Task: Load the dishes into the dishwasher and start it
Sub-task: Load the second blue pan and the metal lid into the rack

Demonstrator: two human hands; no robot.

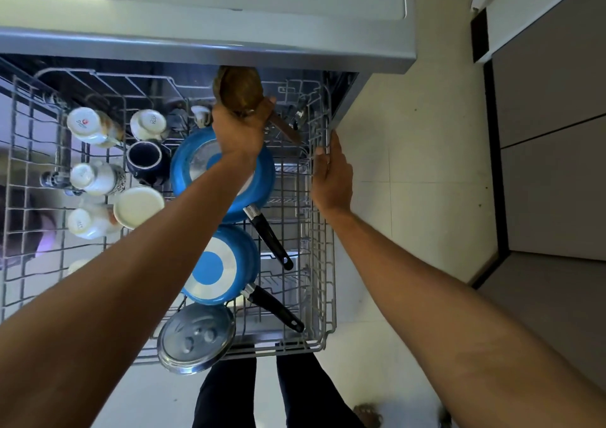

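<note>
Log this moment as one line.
left hand: holds wooden ladle over far end of rack | right hand: grips rack right rim | loaded: cups, two blue pans, steel lid

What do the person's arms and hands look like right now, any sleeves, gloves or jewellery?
Both arms are bare as far as the frame shows: no sleeve on the left forearm or right forearm. The left hand and right hand are ungloved, with no watch or bracelet at either wrist. A small glint by a left finger may be a ring; too small to tell.
</note>
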